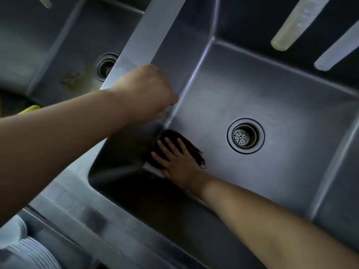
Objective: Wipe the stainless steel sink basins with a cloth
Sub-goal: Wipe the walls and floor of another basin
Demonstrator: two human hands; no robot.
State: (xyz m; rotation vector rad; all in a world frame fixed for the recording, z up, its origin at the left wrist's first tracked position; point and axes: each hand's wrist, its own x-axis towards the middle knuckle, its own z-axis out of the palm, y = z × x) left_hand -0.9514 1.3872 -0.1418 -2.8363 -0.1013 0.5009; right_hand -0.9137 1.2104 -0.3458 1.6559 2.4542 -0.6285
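The right stainless steel basin point(272, 98) fills most of the view, with a round drain strainer point(245, 136) in its floor. A dark reddish-brown cloth point(172, 136) lies in the basin's near left bottom corner. My right hand point(177, 162) presses flat on the cloth with fingers spread. My left hand point(147, 92) rests on the divider rim point(147, 35) between the basins, fingers curled over its edge into the right basin. The left basin point(64, 55) has its own drain point(106, 66) and a brownish stain point(71, 79) on its floor.
Two pale spouts point(295, 22) point(342, 49) hang over the right basin's far wall. Something yellow point(29, 109) lies at the left edge. The sink's front rim point(81, 210) runs across the lower left, with light ribbed fabric point(25, 251) below it.
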